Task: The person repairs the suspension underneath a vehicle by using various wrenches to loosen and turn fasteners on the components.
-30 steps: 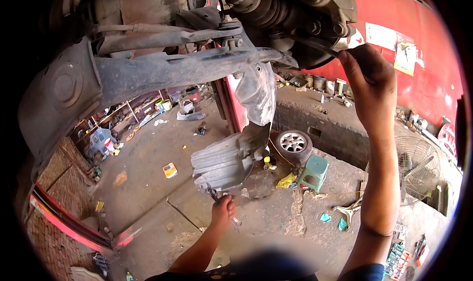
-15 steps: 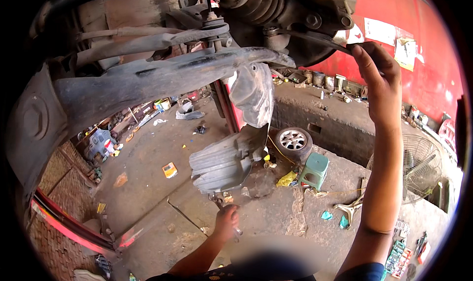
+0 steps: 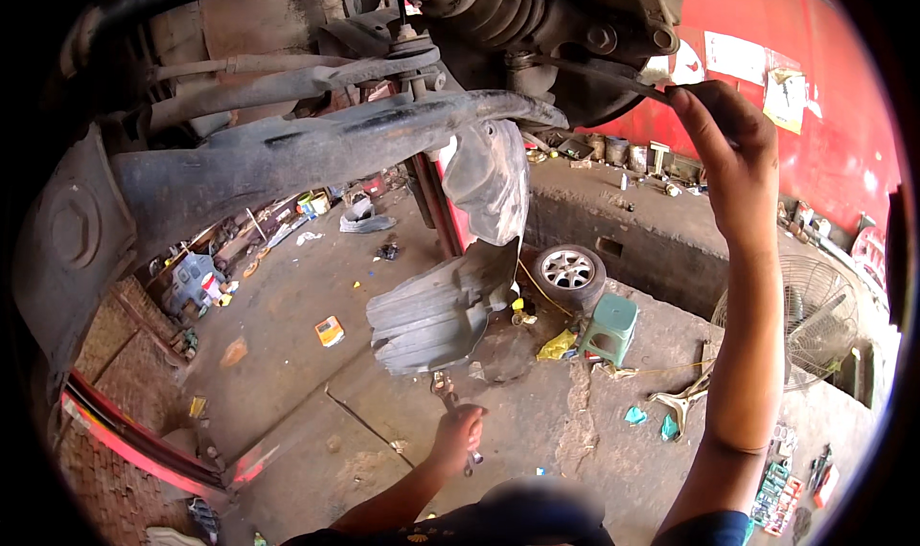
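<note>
Overhead is a car's underside, with a long dark metal suspension arm (image 3: pixel 326 144) and a ribbed rubber boot (image 3: pixel 498 14). My right hand (image 3: pixel 730 153) is raised at the upper right, closed on a long flat wrench (image 3: pixel 613 76) whose far end meets a joint (image 3: pixel 525 75) below the boot. Low in the middle, my left hand (image 3: pixel 458 431) grips a metal spanner (image 3: pixel 443 385); its head shows above my fist. A torn grey plastic liner (image 3: pixel 422 326) hangs just above that hand.
A loose wheel (image 3: pixel 568 276), a green stool (image 3: pixel 610 328), a wire fan (image 3: pixel 805 321) and a tool set (image 3: pixel 776 493) stand low at right. A red wall (image 3: pixel 824 86) rises behind a concrete ledge (image 3: pixel 613 201). Red lift parts (image 3: pixel 134 431) and clutter (image 3: pixel 196 287) are at left.
My left hand has shifted right and lower with its spanner. My right hand has moved slightly rightward with the wrench. The car parts sit a little further left in view.
</note>
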Demonstrator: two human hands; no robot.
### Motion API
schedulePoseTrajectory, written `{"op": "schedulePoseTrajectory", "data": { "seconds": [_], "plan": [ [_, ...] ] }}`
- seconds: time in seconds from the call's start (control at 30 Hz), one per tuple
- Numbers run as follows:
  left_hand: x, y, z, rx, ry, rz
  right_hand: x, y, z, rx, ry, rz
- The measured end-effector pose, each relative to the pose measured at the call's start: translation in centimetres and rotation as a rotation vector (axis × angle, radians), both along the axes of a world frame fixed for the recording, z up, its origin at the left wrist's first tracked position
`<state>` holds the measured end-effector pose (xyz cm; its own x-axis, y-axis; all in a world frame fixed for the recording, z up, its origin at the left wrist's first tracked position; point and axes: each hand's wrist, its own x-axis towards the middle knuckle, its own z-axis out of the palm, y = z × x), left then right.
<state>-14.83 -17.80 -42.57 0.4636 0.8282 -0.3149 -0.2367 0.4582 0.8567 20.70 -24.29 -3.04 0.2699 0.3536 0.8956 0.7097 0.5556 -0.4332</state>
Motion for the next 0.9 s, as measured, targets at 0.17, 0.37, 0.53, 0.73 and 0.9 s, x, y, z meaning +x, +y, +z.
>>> {"op": "schedulePoseTrajectory", "data": {
  "seconds": [0.17, 0.37, 0.53, 0.73, 0.9],
  "plan": [
    [-1.3, -0.9, 0.0, 0.003, 0.018, 0.006, -1.4, 0.1, -0.5, 0.083, 0.043, -0.004],
    [-1.9, 0.3, 1.7, 0.096, 0.048, 0.038, -1.8, 0.8, -0.8, 0.121, 0.191, 0.03],
    [-3.3, 4.2, 6.4, 0.326, 0.03, 0.157, -1.8, 1.6, -0.5, 0.164, 0.325, 0.089],
    [-2.2, 11.2, 21.0, 0.819, -0.074, 0.339, -2.1, 1.7, -0.1, 0.217, 0.275, 0.014],
    [0.6, 16.8, 33.4, 0.916, -0.34, 0.392, -2.2, 2.1, -0.8, 0.307, 0.247, 0.021]
  ]
}}
